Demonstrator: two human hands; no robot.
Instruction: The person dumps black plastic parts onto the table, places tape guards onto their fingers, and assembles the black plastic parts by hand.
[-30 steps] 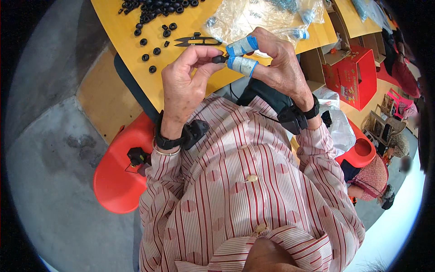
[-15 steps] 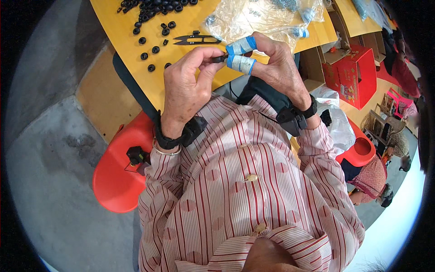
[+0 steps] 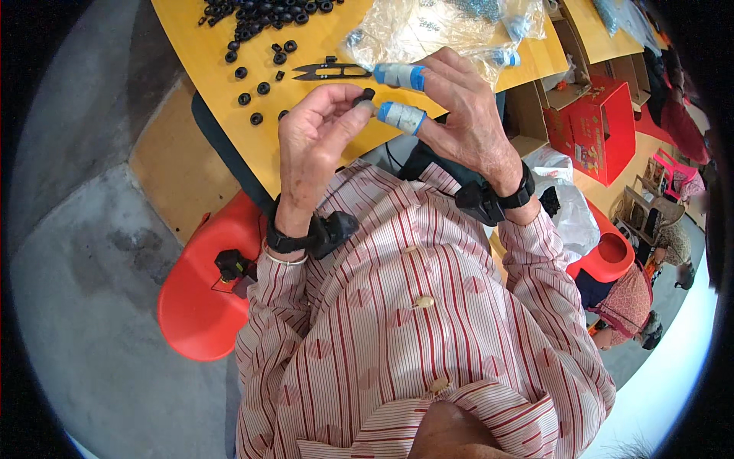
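Note:
My left hand point(image 3: 315, 138) pinches a small black rubber-like part point(image 3: 365, 96) between thumb and fingers, just over the table's near edge. To its right, my right hand point(image 3: 468, 111) has thumb and index finger spread apart, with nothing visible between them. Blue and white tape wraps both of those fingertips, which point toward the black part without gripping it. Beyond my hands, a pair of black thread snips point(image 3: 325, 74) lies on the yellow table point(image 3: 191, 42). Several loose black ring-shaped parts point(image 3: 264, 88) are scattered left of the snips.
A heap of black parts point(image 3: 267, 14) covers the far left of the table. A clear plastic bag point(image 3: 413, 34) with small pieces lies at the far right. A red box point(image 3: 592, 130) and a white bag point(image 3: 573, 218) are on my right, a red stool point(image 3: 199, 306) on my left.
My right fingertips, formerly closed at the black part, have parted and come away from it. The left hand keeps the part, which now tilts more upward.

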